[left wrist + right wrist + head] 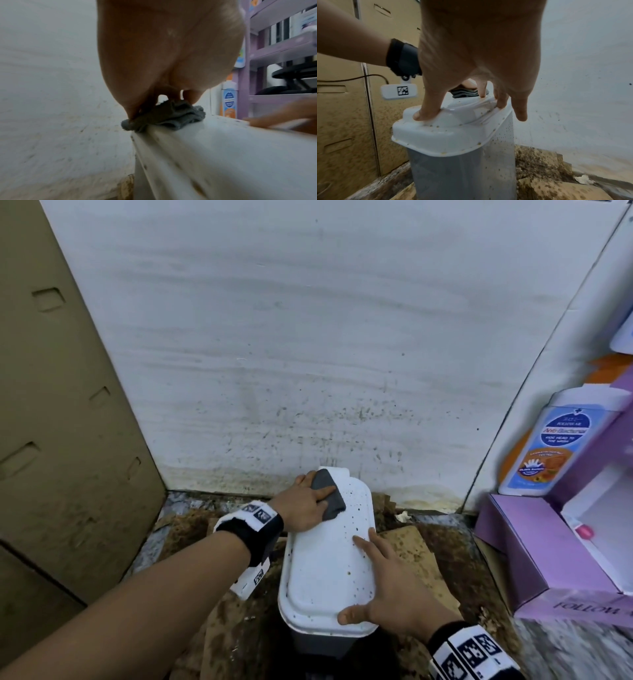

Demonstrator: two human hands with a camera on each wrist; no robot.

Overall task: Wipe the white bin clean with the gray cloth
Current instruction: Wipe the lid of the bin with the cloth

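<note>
The white bin [325,563] stands on the floor, its lid [447,134] speckled with brown spots and its body grey-white. A folded gray cloth [329,494] lies on the lid's far left corner. My left hand [308,498] presses down on the cloth with flat fingers, thumb beside its far edge. From the left wrist the cloth [171,116] is bunched under my fingertips [190,97] on the bin [223,155]. My right hand [394,587] rests spread on the lid's near right part, thumb [423,115] on the near edge, fingers draped over the right rim. The cloth [465,93] shows behind it.
A stained white wall [308,337] stands close behind the bin. A brown cardboard panel [68,440] closes the left side. A purple shelf unit [548,559] with a blue-labelled wash bottle [544,446] stands at the right. Dirty cardboard sheets [411,549] cover the floor.
</note>
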